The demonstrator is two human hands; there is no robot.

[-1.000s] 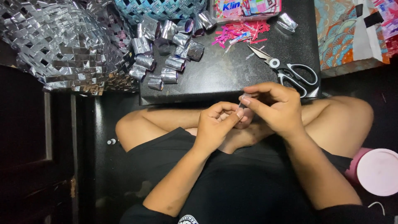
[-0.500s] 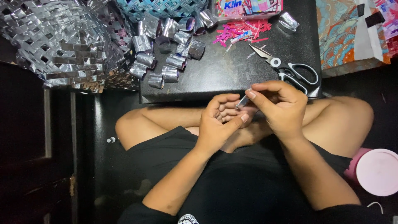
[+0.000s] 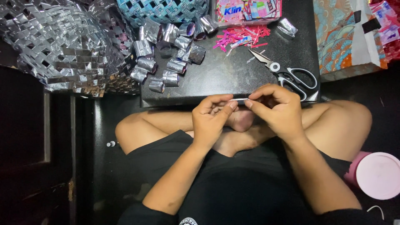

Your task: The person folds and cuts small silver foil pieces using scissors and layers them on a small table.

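Drawn slightly apart since before, left hand and right hand each in a pinching grip on a silver strip, scissors just beyond, foil rolls further left on the worktop.

A dark glossy floor is filling the scene and reflecting a dim light. A low black board is lying flat toward 12 o'clock, serving as a work surface. A dark wooden panel is standing at 9 o'clock. A patterned teal and orange surface is showing at 2 o'clock.
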